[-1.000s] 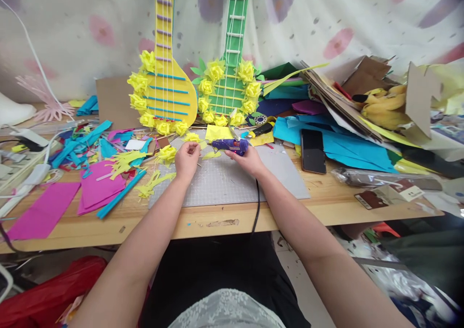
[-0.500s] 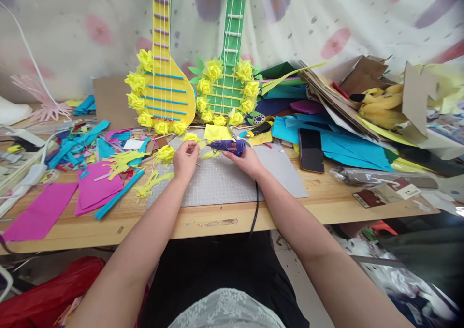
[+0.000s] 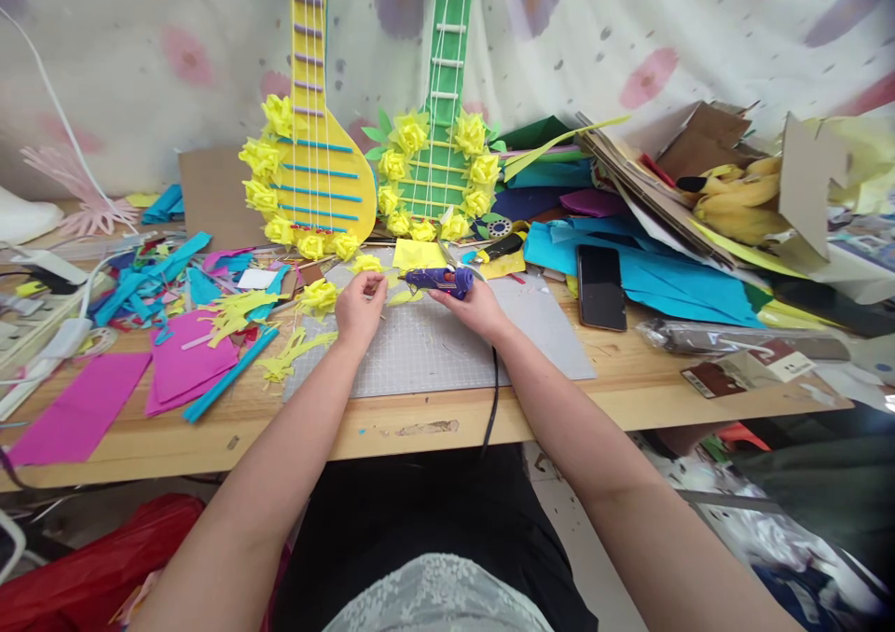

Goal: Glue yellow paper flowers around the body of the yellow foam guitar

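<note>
My right hand point(image 3: 476, 308) is wrapped round a purple glue gun point(image 3: 447, 281), whose nozzle points left toward my left hand. The fingers of my left hand point(image 3: 360, 308) are pinched together close to the nozzle; what they hold is too small to make out. A grey cutting mat point(image 3: 447, 357) lies below both hands. Beside my left hand sits a yellow paper flower point(image 3: 319, 297). Behind stand a yellow paper instrument point(image 3: 328, 171) and a green one point(image 3: 439, 171), both edged with yellow flowers. A yellow paper square point(image 3: 418, 254) lies just beyond the glue gun.
Blue, pink and yellow paper scraps point(image 3: 188, 357) cover the left of the table. A black phone point(image 3: 601, 287) lies on the right, near blue paper point(image 3: 685, 287) and stacked cardboard point(image 3: 629, 180). The gun's black cord point(image 3: 494, 399) hangs over the front edge.
My left hand has shifted very slightly to the right. The glue gun and my right hand stay almost where they were.
</note>
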{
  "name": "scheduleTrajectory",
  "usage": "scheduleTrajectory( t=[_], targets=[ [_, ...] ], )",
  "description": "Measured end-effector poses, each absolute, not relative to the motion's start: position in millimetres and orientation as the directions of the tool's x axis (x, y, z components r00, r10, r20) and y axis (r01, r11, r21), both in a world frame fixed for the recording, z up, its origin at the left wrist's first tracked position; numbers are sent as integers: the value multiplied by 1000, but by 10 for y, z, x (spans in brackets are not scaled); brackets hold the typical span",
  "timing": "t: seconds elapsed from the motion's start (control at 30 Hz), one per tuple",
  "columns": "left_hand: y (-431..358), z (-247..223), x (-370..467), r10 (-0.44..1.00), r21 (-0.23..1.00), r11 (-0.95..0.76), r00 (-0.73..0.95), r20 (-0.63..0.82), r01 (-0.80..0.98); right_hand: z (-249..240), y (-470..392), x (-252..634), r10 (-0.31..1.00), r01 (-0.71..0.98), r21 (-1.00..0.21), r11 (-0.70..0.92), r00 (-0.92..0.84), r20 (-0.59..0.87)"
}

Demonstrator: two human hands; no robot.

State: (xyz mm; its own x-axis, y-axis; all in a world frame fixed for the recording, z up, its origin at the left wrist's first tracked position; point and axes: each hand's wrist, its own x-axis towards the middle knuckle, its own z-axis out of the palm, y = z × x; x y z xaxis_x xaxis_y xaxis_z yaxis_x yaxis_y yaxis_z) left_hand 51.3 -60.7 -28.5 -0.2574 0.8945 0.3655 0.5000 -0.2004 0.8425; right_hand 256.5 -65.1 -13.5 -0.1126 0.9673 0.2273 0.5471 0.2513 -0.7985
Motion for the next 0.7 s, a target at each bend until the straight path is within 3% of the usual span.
scheduleTrajectory(
  t=[0.7],
  targets=[
    [-601, -297, 513, 899, 861, -206, -256, 354, 466, -100, -653, 2565, 965, 485, -835, 259, -97, 242]
  ],
)
